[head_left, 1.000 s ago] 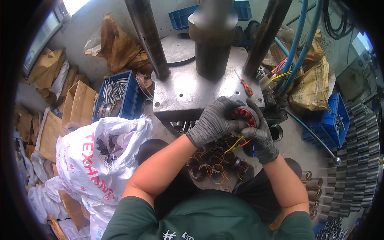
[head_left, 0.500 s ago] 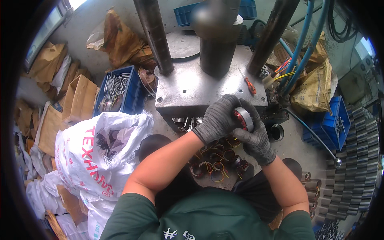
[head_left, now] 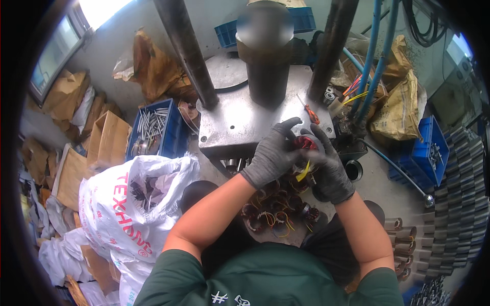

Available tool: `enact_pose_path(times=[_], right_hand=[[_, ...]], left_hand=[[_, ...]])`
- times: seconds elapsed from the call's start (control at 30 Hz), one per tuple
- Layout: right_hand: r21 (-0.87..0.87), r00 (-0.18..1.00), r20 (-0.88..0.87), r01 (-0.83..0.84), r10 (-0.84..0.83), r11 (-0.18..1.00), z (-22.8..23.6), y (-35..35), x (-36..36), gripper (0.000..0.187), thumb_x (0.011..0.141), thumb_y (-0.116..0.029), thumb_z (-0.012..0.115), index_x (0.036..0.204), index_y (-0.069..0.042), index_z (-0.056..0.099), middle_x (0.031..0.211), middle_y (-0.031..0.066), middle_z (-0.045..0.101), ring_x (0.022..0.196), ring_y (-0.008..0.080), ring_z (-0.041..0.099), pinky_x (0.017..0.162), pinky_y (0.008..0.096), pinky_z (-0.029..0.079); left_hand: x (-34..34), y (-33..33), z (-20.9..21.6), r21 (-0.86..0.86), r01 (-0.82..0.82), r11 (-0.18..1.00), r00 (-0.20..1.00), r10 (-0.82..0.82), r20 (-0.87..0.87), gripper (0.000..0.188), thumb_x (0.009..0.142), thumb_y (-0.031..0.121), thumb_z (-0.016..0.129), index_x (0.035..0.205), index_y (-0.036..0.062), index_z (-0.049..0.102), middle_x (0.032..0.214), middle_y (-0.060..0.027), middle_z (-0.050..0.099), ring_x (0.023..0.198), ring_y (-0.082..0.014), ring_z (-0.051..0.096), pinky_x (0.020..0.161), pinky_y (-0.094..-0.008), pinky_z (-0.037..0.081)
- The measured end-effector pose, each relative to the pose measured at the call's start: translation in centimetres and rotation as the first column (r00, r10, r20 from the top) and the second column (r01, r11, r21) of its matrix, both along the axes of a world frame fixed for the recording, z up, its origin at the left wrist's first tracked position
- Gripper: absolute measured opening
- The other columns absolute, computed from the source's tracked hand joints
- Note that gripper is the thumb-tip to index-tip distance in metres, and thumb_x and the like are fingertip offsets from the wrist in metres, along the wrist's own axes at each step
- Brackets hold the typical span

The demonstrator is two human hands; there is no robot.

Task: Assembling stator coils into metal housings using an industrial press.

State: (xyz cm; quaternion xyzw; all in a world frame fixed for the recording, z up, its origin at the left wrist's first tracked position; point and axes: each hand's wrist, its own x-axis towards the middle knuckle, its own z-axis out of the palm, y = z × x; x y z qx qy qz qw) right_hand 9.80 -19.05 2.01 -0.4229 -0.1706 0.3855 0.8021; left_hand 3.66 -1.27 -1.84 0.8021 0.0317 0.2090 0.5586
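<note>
Nearest is the person's dark green shirt (head_left: 255, 275), with both bare forearms reaching forward. Between the legs, a loose pile of wound parts with coloured wires (head_left: 280, 211) lies on the floor. To the left slumps an open white woven sack (head_left: 107, 209) with red lettering; to the right, grey metal pieces (head_left: 444, 219) stand in close rows.

Ahead, at the front edge of the press's metal plate (head_left: 240, 120), both gloved hands are around a red-wound ring (head_left: 306, 143) with yellow wires (head_left: 303, 172) hanging below it. The right hand (head_left: 334, 176) clasps its right side, thumb across the front. The left hand (head_left: 273, 158) is at its left side, index finger and thumb parted; blur hides whether it pinches anything.

On the plate lies an orange-handled screwdriver (head_left: 311, 115), right of the thick dark ram (head_left: 268, 84). Farther back, a blue crate (head_left: 303, 19) sits beyond the press.
</note>
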Motion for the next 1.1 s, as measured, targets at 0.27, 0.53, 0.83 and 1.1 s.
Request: enact_pose_path(times=[0.27,0.53,0.83,1.1], right_hand=[[0.216,0.933,-0.356,0.028,0.052,0.976,1.6,-1.6,3.2,0.048,0.097,-0.039,0.06,0.135,-0.009,0.06,0.121,0.0151,0.069,0.108,0.0278,0.069,0.093,0.0475,0.06],[0.326,0.928,-0.353,0.004,0.118,0.946,2.2,-2.4,4.0,0.05,0.095,-0.021,0.065,0.142,-0.006,0.057,0.121,0.015,0.07,0.104,0.0251,0.071,0.091,0.0428,0.06],[0.292,0.985,0.005,-0.165,0.171,0.942,4.2,-2.8,4.1,0.046,0.099,-0.035,0.065,0.139,-0.013,0.057,0.125,0.0116,0.067,0.109,0.03,0.068,0.094,0.0462,0.058],[0.175,0.884,-0.454,0.207,-0.108,0.963,1.1,-3.1,7.1,0.047,0.089,-0.048,0.076,0.119,-0.018,0.057,0.108,0.0104,0.069,0.098,0.0293,0.069,0.082,0.0463,0.053]], left_hand=[[-2.5,1.4,3.5,0.321,0.218,0.922,0.919,-0.304,0.251,0.073,0.087,0.022,0.087,0.149,0.0081,0.052,0.147,-0.0146,0.045,0.134,-0.0265,0.054,0.106,-0.0404,0.053],[-0.2,0.2,9.0,0.727,0.192,0.659,0.915,-0.388,0.11,0.078,0.069,0.024,0.095,0.14,0.0228,0.062,0.149,-0.0201,0.05,0.128,-0.0423,0.057,0.103,-0.0494,0.052],[0.5,-2.3,16.8,0.913,0.257,0.316,0.896,-0.431,-0.104,0.058,0.072,0.039,0.091,0.124,0.0206,0.073,0.142,-0.0188,0.056,0.128,-0.0389,0.057,0.106,-0.0502,0.048],[5.6,0.7,22.5,0.419,0.272,0.866,0.954,-0.3,0.0,0.039,0.085,0.025,0.085,0.116,0.0077,0.072,0.138,-0.0149,0.063,0.119,-0.0249,0.065,0.101,-0.0342,0.052]])
